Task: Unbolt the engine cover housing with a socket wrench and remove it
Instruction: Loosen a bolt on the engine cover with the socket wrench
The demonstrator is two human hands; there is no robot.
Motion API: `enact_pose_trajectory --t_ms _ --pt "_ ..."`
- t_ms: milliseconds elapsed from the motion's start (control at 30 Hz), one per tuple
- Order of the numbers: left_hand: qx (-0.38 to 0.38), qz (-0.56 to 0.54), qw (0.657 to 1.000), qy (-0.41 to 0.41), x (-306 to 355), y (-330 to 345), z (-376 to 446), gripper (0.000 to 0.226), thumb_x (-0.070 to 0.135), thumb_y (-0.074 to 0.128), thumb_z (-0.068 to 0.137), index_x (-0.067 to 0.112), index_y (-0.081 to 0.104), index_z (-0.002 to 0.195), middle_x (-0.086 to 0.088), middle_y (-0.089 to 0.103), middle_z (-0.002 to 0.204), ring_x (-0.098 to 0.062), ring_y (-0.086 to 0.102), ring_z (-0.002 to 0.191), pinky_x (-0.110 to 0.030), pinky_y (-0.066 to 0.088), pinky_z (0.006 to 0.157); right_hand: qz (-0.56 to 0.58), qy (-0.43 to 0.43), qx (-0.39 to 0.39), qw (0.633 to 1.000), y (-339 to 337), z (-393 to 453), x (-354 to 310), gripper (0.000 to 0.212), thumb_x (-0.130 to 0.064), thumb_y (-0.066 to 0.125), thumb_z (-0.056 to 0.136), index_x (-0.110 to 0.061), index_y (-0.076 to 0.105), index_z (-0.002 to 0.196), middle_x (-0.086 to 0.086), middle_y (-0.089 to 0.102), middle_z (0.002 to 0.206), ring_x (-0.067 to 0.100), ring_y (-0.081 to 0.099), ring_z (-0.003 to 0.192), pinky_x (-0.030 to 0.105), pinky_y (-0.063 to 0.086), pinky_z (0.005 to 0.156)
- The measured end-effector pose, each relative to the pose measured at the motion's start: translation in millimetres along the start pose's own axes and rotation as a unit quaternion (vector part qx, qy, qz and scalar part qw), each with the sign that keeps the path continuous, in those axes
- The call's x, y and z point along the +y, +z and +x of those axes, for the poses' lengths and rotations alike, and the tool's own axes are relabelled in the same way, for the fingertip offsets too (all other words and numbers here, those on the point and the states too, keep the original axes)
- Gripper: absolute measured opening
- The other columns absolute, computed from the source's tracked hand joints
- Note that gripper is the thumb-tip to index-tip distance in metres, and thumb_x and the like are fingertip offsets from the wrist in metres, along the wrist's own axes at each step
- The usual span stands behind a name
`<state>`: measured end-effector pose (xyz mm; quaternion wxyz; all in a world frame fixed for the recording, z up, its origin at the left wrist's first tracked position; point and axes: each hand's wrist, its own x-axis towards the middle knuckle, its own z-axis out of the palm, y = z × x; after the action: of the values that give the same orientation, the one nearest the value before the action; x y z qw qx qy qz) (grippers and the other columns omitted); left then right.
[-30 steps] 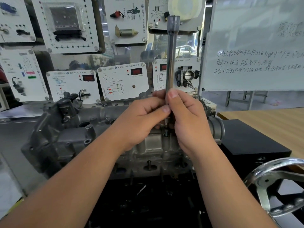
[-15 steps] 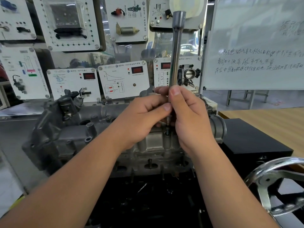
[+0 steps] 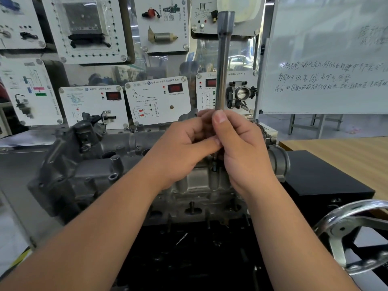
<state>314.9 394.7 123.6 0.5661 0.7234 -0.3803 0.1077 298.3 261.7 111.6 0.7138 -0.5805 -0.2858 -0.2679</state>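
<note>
1. Head view: both hands meet at the middle of the frame, over the grey engine cover (image 3: 88, 173).
2. Left hand (image 3: 180, 150) is curled round the lower part of the long socket wrench (image 3: 223, 59), with the thumb lying across toward the right hand.
3. Right hand (image 3: 241, 148) also grips the wrench shaft, thumb pointing up along it, fingers wrapped round the far side.
4. Wrench stands nearly upright, with its wider top end high in the frame; its lower tip is hidden by the hands, just above a bolt (image 3: 214, 165) on the cover.
5. Cover sits on the engine, across the middle left of the frame.
6. Shiny handwheel (image 3: 346, 234) is at lower right.
7. Whiteboard (image 3: 325, 59) with handwriting is at upper right, and white demo panels (image 3: 157, 99) hang behind the engine.
8. Black box (image 3: 323, 175) sits right of the engine, beside a wooden table (image 3: 346, 152).
</note>
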Motion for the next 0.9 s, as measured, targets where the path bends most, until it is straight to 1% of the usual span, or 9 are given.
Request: enact_pose_trajectory --t_ms 133,200,267,367,500,567,667,767,900 --pt "-0.012 -0.018 1.000 -0.013 2.0 -1.3 -1.0 0.018 0.029 0.056 0.094 0.029 0.074 0.098 0.015 0.073 0.080 0.002 0.066 0.075 -0.015 0.050 0.067 0.012 0.017 -0.017 1.000 -0.2 0.6 0.7 0.028 -0.030 0.050 0.099 -0.025 0.077 0.092 0.004 0.075 0.093 0.017 0.068 0.083 0.030 0.058 0.070" --pt "0.002 0.010 1.000 -0.015 2.0 -0.5 -0.2 0.016 0.032 0.059 0.092 0.026 0.073 0.099 0.015 0.073 0.080 0.001 0.065 0.074 -0.017 0.051 0.066 0.026 0.025 -0.023 0.999 -0.5 1.0 0.2 0.028 -0.032 0.050 0.099 -0.025 0.076 0.095 0.002 0.075 0.099 0.017 0.070 0.090 0.030 0.058 0.074" --pt "0.024 0.029 0.999 -0.002 1.0 0.7 1.0 0.012 0.028 0.067 0.093 0.017 0.071 0.094 0.010 0.070 0.074 -0.002 0.062 0.069 -0.018 0.051 0.064 0.027 0.013 -0.019 0.999 -0.7 1.3 0.1 0.021 -0.037 0.055 0.096 -0.028 0.074 0.098 -0.003 0.075 0.105 0.013 0.070 0.100 0.027 0.058 0.082" --pt "0.040 0.052 0.998 0.022 -0.2 2.9 2.7 0.020 0.017 0.074 0.092 0.001 0.065 0.099 -0.004 0.067 0.076 -0.008 0.057 0.067 -0.021 0.049 0.062 0.017 -0.010 0.005 1.000 -0.8 1.0 1.5 0.013 -0.041 0.065 0.087 -0.035 0.072 0.096 -0.006 0.073 0.095 0.013 0.069 0.095 0.029 0.057 0.083" --pt "0.021 0.028 0.999 0.012 1.2 1.8 2.3 0.009 0.011 0.073 0.090 0.006 0.067 0.096 0.013 0.067 0.072 0.000 0.059 0.064 -0.012 0.047 0.060 0.019 -0.013 0.030 0.999 -0.6 -0.2 1.8 0.019 -0.038 0.064 0.089 -0.024 0.074 0.097 0.001 0.075 0.095 0.017 0.070 0.091 0.030 0.058 0.078" --pt "0.004 -0.016 1.000 -0.005 0.3 -0.7 0.9 0.010 0.018 0.066 0.090 0.017 0.072 0.098 0.011 0.072 0.079 -0.001 0.064 0.073 -0.016 0.050 0.065 0.009 0.001 0.023 1.000 -0.3 -0.2 0.4 0.025 -0.041 0.059 0.092 -0.023 0.076 0.097 0.002 0.076 0.097 0.018 0.071 0.092 0.030 0.058 0.075" --pt "0.000 -0.037 0.999 -0.029 0.8 -2.9 -0.4 0.019 0.029 0.058 0.091 0.033 0.077 0.093 0.011 0.072 0.080 -0.005 0.065 0.076 -0.023 0.050 0.066 0.014 0.028 0.004 1.000 -0.4 -0.1 0.3 0.029 -0.038 0.053 0.099 -0.022 0.077 0.094 0.006 0.075 0.096 0.023 0.070 0.085 0.041 0.059 0.068" --pt "0.019 0.012 1.000 -0.021 1.2 -1.0 -0.1 0.018 0.035 0.060 0.090 0.041 0.077 0.087 0.014 0.071 0.076 -0.001 0.064 0.072 -0.019 0.050 0.063 0.028 0.019 -0.006 0.999 0.2 -0.6 -1.5 0.031 -0.032 0.049 0.101 -0.023 0.077 0.093 0.003 0.075 0.092 0.016 0.069 0.081 0.030 0.059 0.068" --pt "0.032 0.013 0.999 0.024 -0.1 1.6 1.9 0.009 0.017 0.071 0.091 0.019 0.067 0.083 0.016 0.068 0.070 0.002 0.060 0.061 -0.011 0.046 0.058 0.021 -0.008 0.002 1.000 0.3 -1.3 -2.3 0.017 -0.036 0.061 0.092 -0.022 0.070 0.097 -0.005 0.070 0.087 0.009 0.067 0.084 0.023 0.056 0.071"
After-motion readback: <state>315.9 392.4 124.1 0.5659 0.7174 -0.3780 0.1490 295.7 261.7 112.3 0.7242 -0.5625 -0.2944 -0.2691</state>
